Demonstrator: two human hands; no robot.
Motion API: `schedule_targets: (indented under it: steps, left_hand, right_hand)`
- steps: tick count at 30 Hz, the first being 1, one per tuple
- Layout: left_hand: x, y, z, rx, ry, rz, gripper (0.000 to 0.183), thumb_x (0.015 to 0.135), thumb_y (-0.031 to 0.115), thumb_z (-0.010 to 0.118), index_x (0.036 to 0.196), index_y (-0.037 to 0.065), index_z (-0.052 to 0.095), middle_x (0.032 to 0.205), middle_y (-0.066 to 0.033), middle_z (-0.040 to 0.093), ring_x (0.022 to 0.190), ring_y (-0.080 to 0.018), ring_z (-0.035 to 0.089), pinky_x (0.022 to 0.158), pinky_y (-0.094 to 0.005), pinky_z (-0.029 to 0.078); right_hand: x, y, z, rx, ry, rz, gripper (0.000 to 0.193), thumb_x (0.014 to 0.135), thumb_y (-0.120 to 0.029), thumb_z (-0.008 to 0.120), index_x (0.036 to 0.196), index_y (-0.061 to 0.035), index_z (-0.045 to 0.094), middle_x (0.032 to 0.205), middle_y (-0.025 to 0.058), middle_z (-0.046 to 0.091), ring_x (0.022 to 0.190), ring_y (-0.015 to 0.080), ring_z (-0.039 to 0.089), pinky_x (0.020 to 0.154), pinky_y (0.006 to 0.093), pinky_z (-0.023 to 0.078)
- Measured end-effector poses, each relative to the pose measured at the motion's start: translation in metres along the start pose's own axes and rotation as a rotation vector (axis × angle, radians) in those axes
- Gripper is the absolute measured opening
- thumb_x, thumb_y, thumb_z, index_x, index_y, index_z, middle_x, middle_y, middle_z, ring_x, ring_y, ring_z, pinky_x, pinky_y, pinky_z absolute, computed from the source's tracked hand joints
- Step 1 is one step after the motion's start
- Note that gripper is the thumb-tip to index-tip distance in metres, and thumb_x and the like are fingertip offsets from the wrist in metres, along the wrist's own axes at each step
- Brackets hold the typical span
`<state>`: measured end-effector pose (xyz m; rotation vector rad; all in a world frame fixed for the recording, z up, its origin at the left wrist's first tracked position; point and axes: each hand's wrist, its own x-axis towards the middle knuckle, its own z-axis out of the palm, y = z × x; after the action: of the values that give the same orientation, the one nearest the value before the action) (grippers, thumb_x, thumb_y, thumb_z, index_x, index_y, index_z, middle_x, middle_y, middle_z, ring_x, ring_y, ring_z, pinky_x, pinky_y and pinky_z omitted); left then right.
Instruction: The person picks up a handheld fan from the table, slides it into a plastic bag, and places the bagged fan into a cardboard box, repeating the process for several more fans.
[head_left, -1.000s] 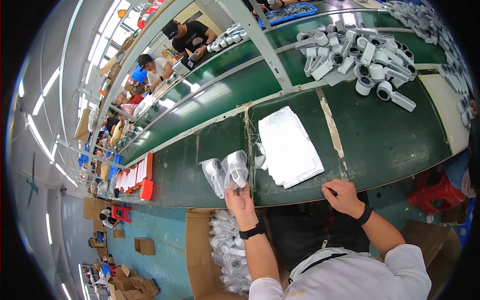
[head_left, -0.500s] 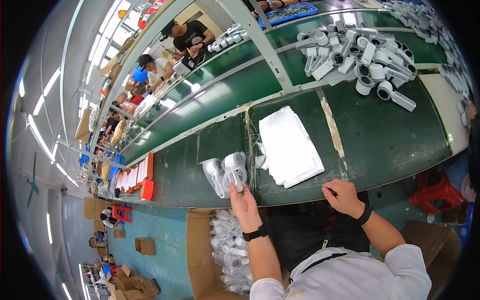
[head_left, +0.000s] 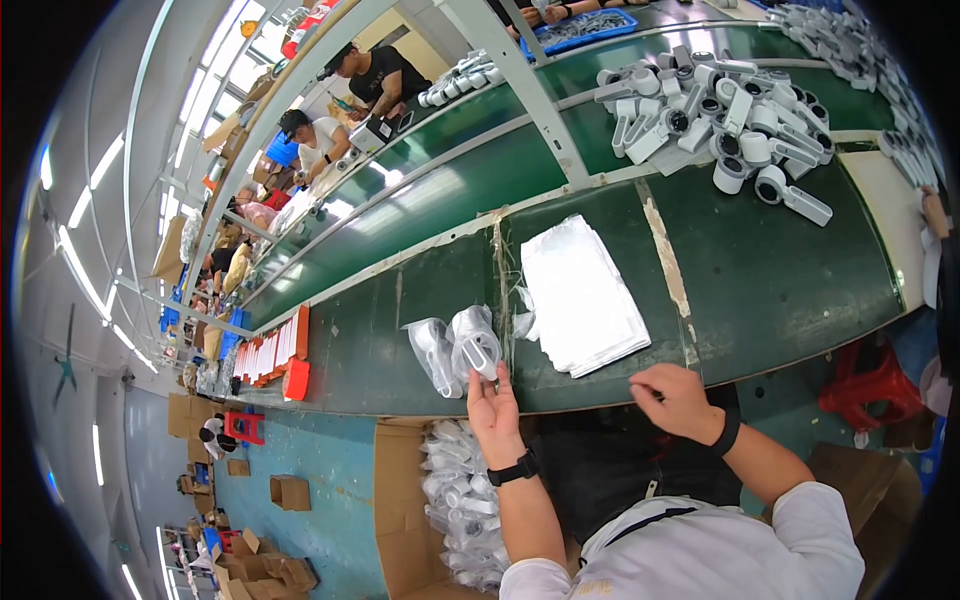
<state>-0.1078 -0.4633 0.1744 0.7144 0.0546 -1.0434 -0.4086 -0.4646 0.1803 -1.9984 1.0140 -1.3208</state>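
Observation:
My left hand lies palm up at the bench's near edge. Its stretched fingers touch the lower end of a white handheld device in a clear plastic bag; it has a round head and a long handle. Just left of it rests a second bagged device of the same kind. Over the near edge, my right hand is loosely curled, thumb and forefinger apart, with nothing in it. Between and beyond my hands is a stack of white plastic bags.
Unbagged white devices form a heap at the far right. Orange boxes stand on the left of the green bench. Below the edge, a cardboard carton holds several bagged devices. A metal post rises beyond the bags. Co-workers sit farther off.
The bagged device by my left hand has shifted slightly, and my left fingers have slid to its lower end. My right hand has moved a little left, its fingers loosening.

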Motion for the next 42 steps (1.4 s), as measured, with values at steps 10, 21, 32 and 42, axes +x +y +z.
schedule_targets:
  steps: [10,21,32,42]
  left_hand:
    - [0.0,-0.005,-0.011,0.09,-0.059,-0.006,0.027,0.093,0.015,0.06,0.116,0.0,0.054,0.116,-0.01,0.057,0.107,-0.0219,0.057,0.096,-0.0367,0.05]
    - [-0.012,0.001,-0.013,0.098,-0.089,0.037,0.031,0.094,0.016,0.058,0.12,0.0,0.05,0.123,-0.0097,0.055,0.113,-0.0206,0.053,0.1,-0.037,0.045]
    - [-0.011,-0.007,-0.016,0.146,-0.009,0.124,0.02,0.096,0.015,0.056,0.109,0.001,0.051,0.102,-0.01,0.059,0.093,-0.0201,0.059,0.082,-0.0333,0.052]
    - [-0.014,-0.012,-0.006,0.203,0.123,0.207,0.02,0.098,0.019,0.052,0.105,0.001,0.048,0.102,-0.0127,0.058,0.092,-0.0225,0.059,0.079,-0.0336,0.052]
  right_hand:
    - [0.092,-0.06,0.102,-0.1,-0.467,-0.211,0.036,0.084,-0.012,0.056,0.118,-0.0047,0.05,0.099,0.0099,0.064,0.078,0.0312,0.065,0.061,0.0418,0.052]
    - [0.131,-0.049,0.147,-0.342,-0.703,-0.272,0.033,0.086,-0.014,0.052,0.118,-0.0076,0.05,0.09,0.0124,0.064,0.073,0.0346,0.065,0.059,0.0437,0.051]
    - [0.112,-0.046,0.137,-0.024,-0.598,-0.32,0.026,0.079,-0.006,0.06,0.105,-0.0099,0.063,0.09,0.0065,0.062,0.077,0.0289,0.063,0.063,0.0385,0.051]
    - [0.098,-0.054,0.128,-0.034,-0.366,-0.376,0.024,0.08,-0.012,0.06,0.103,-0.007,0.058,0.092,0.0045,0.062,0.074,0.0267,0.064,0.057,0.0367,0.051]
